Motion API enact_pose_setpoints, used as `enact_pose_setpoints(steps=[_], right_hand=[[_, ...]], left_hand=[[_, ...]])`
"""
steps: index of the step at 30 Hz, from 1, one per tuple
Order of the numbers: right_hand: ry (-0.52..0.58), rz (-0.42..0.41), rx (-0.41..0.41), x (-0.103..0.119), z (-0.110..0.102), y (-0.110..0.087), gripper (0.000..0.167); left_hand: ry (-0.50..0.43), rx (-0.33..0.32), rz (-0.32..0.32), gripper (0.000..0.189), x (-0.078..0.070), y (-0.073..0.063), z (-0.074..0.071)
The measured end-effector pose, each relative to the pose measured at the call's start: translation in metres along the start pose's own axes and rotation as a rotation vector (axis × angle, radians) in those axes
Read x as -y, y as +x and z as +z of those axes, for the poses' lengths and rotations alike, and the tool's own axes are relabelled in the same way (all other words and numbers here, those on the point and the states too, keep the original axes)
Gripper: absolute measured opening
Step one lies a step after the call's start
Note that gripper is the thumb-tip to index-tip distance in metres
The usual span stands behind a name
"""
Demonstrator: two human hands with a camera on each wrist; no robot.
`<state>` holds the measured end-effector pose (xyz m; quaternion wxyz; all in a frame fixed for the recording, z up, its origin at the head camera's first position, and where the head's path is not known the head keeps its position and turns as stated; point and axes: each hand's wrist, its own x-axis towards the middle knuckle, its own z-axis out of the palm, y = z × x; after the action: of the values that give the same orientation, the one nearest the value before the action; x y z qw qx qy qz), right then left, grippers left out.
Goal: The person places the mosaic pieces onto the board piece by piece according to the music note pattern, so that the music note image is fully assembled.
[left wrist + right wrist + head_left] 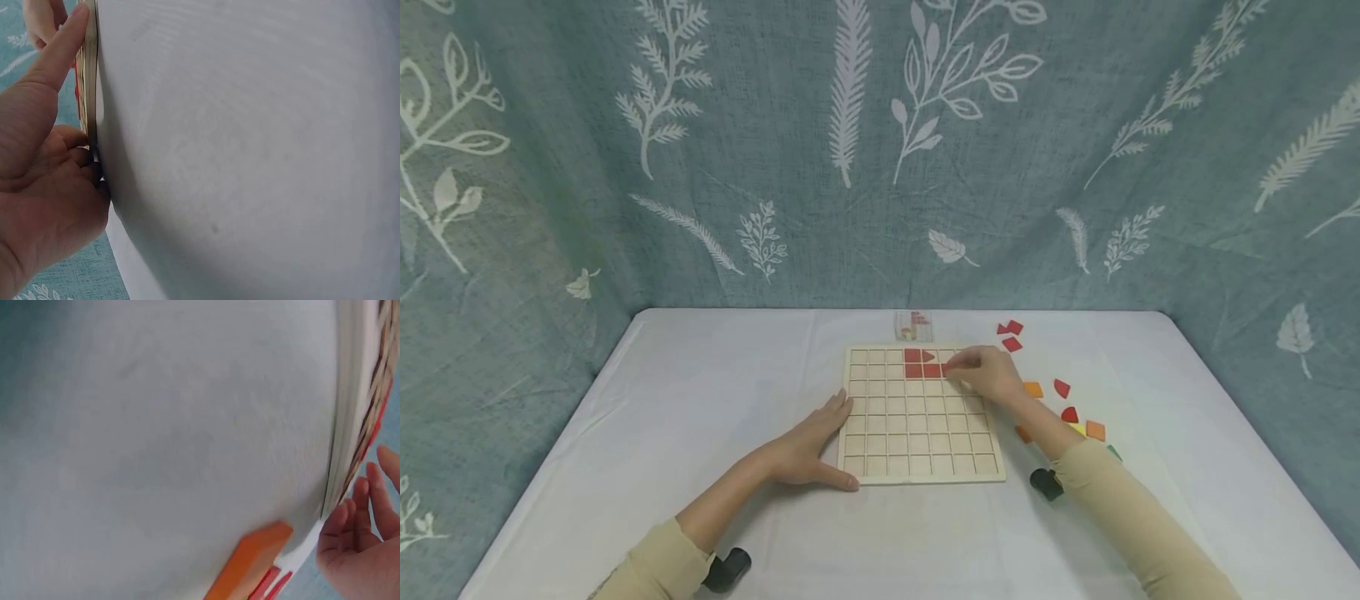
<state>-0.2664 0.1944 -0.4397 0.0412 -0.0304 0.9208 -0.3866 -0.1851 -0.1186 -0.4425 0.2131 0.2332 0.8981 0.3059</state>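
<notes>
A wooden grid board [917, 479] lies on the white table. Red tiles [913, 371] fill some cells in its top two rows, among them a red piece with a pointed end [928, 357]. My right hand [991, 377] reaches over the board's upper right and pinches a red piece [947, 368] at the end of the second row; the fingertips hide most of it. My left hand [805, 446] steadies the board's left side, fingers along the edge and thumb at the near corner. In the left wrist view that thumb [59, 56] lies against the board's side [92, 75].
Behind the board is a small clear-looking card [913, 327] with a coloured picture. Loose red pieces [1012, 343] lie at the back right. Beside the right forearm are orange pieces [1096, 431], more red ones [1062, 388], a yellow and a green one. A patterned curtain [880, 233] hangs around the table.
</notes>
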Motion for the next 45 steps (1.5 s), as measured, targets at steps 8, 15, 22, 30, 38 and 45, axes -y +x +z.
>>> enact_pose_setpoints(steps=[8,15,22,30,38,45], right_hand=[[0.065,0.108,-0.113,-0.015,-0.029,0.010,0.030],[0.150,0.309,-0.218,-0.039,-0.046,0.019,0.037],[0.062,0.339,-0.216,-0.051,-0.049,0.024,0.041],[0.020,0.305,-0.207,-0.048,-0.048,0.022,0.036],[0.114,0.273,-0.199,-0.047,-0.047,0.019,0.040],[0.176,0.169,-0.085,-0.021,-0.031,0.007,0.043]], left_hand=[[-0.005,-0.002,0.011,0.119,-0.002,-0.002,-0.001],[-0.006,-0.004,0.024,0.119,0.000,-0.002,0.000],[0.007,-0.009,0.015,0.120,0.001,-0.001,0.002],[-0.002,-0.005,0.016,0.119,0.000,-0.001,0.002],[0.004,-0.007,0.015,0.120,0.002,-0.001,0.003],[0.003,-0.004,0.010,0.121,0.004,0.000,0.002]])
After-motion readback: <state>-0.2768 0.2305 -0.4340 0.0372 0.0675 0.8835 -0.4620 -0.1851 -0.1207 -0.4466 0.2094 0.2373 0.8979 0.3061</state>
